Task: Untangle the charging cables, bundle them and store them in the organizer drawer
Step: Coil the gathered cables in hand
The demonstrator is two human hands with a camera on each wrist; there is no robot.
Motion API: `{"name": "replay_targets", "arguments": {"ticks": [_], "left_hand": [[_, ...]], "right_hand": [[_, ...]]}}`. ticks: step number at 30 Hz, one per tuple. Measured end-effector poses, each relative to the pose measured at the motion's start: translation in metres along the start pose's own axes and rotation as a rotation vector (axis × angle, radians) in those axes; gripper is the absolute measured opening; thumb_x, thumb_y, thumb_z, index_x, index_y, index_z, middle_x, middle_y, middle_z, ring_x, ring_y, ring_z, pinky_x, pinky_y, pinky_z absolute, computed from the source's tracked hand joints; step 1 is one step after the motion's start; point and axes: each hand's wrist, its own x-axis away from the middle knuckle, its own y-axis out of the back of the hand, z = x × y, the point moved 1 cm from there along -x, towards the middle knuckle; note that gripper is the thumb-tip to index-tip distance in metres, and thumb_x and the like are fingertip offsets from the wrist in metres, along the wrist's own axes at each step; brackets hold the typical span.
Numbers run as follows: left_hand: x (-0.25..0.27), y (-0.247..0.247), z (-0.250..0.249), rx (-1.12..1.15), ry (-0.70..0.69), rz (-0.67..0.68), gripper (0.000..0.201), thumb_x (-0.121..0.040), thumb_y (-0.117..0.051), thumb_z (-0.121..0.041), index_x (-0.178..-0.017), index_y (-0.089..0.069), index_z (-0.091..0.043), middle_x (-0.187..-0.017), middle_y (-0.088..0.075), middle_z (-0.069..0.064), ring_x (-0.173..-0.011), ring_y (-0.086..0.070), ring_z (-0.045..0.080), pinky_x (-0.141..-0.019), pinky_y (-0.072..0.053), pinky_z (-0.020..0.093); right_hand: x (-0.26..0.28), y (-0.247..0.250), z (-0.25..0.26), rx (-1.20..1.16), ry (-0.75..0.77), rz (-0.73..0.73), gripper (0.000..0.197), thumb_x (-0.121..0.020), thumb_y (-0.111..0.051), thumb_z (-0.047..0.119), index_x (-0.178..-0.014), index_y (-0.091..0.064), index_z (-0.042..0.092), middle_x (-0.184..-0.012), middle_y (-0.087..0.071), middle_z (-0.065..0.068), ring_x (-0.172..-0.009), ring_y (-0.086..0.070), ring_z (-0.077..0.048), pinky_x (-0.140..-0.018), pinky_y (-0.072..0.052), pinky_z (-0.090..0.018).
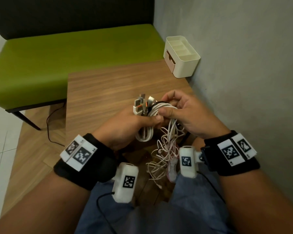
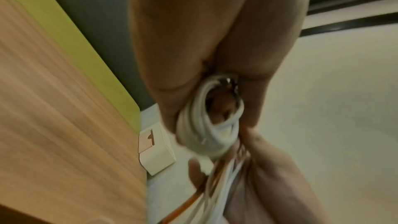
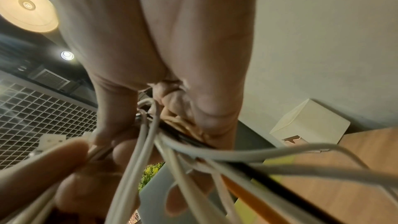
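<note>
A bundle of white charging cables [image 1: 146,130] is held over the near edge of the wooden table [image 1: 108,88]. My left hand [image 1: 123,127] grips the folded loops, with several USB plugs [image 1: 142,103] sticking up past its fingers. My right hand [image 1: 181,112] pinches the white strands wound across the top of the bundle. Loose tangled cable [image 1: 161,159] hangs down between my knees. In the left wrist view the coil [image 2: 206,129] sits under the palm. White strands [image 3: 146,142] run through the fingers in the right wrist view. The cream organizer [image 1: 182,55], with its tan drawer [image 1: 169,60] shut, stands at the table's far right corner.
A green bench [image 1: 66,56] stands beyond the table on the left. A grey wall [image 1: 243,81] runs along the table's right side. A thin black cord [image 1: 48,129] trails on the floor at the left. The organizer [image 2: 155,152] also shows in the left wrist view.
</note>
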Motion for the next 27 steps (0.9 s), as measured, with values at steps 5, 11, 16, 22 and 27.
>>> {"name": "replay_targets", "arguments": {"ticks": [5, 11, 16, 22, 27], "left_hand": [[0.001, 0.004, -0.002, -0.059, 0.046, 0.047, 0.018, -0.092, -0.055, 0.002, -0.103, -0.063, -0.010, -0.084, -0.071, -0.002, -0.080, -0.067, 0.007, -0.066, -0.050, 0.017], [0.001, -0.002, 0.001, 0.200, 0.086, 0.032, 0.034, -0.086, -0.059, -0.015, -0.120, -0.058, -0.011, -0.063, -0.055, 0.006, -0.071, -0.065, 0.024, -0.062, -0.060, 0.041], [-0.002, 0.004, -0.011, 0.323, 0.011, -0.063, 0.025, -0.093, -0.055, -0.015, -0.069, -0.054, -0.020, -0.054, -0.030, -0.007, -0.045, -0.031, 0.005, -0.038, -0.021, 0.016], [-0.008, 0.014, 0.003, 0.483, 0.107, -0.227, 0.030, -0.099, -0.046, -0.019, -0.070, -0.041, -0.023, -0.055, -0.021, -0.008, -0.044, -0.022, 0.003, -0.037, -0.012, 0.014], [-0.011, 0.002, 0.017, 0.472, 0.125, -0.191, 0.024, -0.101, -0.046, -0.024, -0.079, -0.056, -0.019, -0.059, -0.040, -0.002, -0.046, -0.031, 0.005, -0.037, -0.022, 0.014]], "right_hand": [[0.004, -0.006, 0.002, 0.080, 0.035, -0.028, 0.018, -0.083, -0.069, 0.024, -0.100, -0.067, 0.020, -0.088, -0.066, -0.007, -0.072, -0.051, -0.026, -0.062, -0.045, -0.037], [0.002, -0.008, 0.006, 0.019, 0.108, -0.093, 0.014, -0.089, -0.069, 0.016, -0.101, -0.066, 0.021, -0.088, -0.066, -0.001, -0.072, -0.056, -0.018, -0.065, -0.048, -0.031], [0.003, -0.010, -0.019, 0.163, -0.043, -0.021, 0.021, -0.091, -0.067, 0.016, -0.109, -0.063, 0.026, -0.095, -0.072, -0.004, -0.095, -0.069, -0.024, -0.092, -0.052, -0.047], [0.007, -0.019, -0.023, 0.218, -0.070, -0.122, 0.024, -0.089, -0.050, 0.059, -0.103, -0.062, 0.045, -0.063, -0.052, 0.012, -0.059, -0.048, -0.008, -0.060, -0.042, -0.037], [0.008, -0.034, -0.010, 0.115, -0.034, -0.240, 0.030, -0.104, -0.039, 0.042, -0.107, -0.065, 0.027, -0.056, -0.047, 0.011, -0.051, -0.041, -0.003, -0.054, -0.035, -0.027]]}}
